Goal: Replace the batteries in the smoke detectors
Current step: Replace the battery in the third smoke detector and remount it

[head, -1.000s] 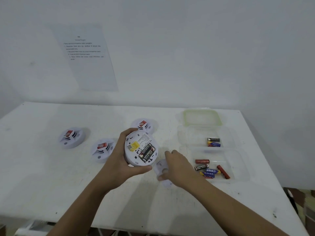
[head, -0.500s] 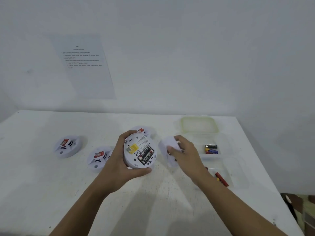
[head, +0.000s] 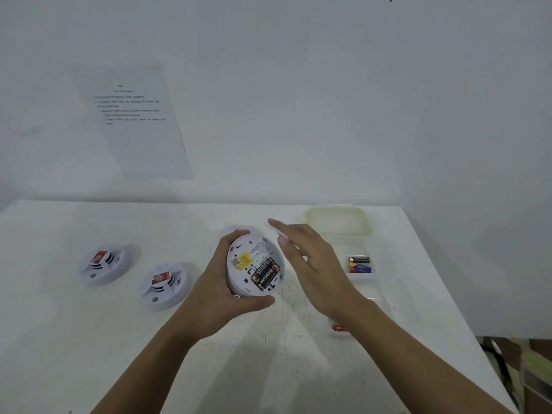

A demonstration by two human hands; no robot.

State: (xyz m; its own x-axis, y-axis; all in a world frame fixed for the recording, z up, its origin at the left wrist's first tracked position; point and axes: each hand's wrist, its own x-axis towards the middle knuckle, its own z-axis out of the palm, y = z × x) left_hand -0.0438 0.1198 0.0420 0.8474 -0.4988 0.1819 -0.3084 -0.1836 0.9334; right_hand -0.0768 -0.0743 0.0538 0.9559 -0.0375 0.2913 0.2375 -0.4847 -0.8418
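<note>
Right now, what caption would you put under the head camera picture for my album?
Left hand holds a smoke detector with its batteries showing, while the right hand hovers beside it.

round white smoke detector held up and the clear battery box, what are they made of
Round white smoke detector: likely moulded plastic, matte, with moulded slots in its back. Clear rectangular box: probably thin plastic, since the table shows through it.

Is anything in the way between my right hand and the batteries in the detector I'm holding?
Nothing visible. The right hand is just right of the smoke detector gripped by the left hand; its batteries lie uncovered.
</note>
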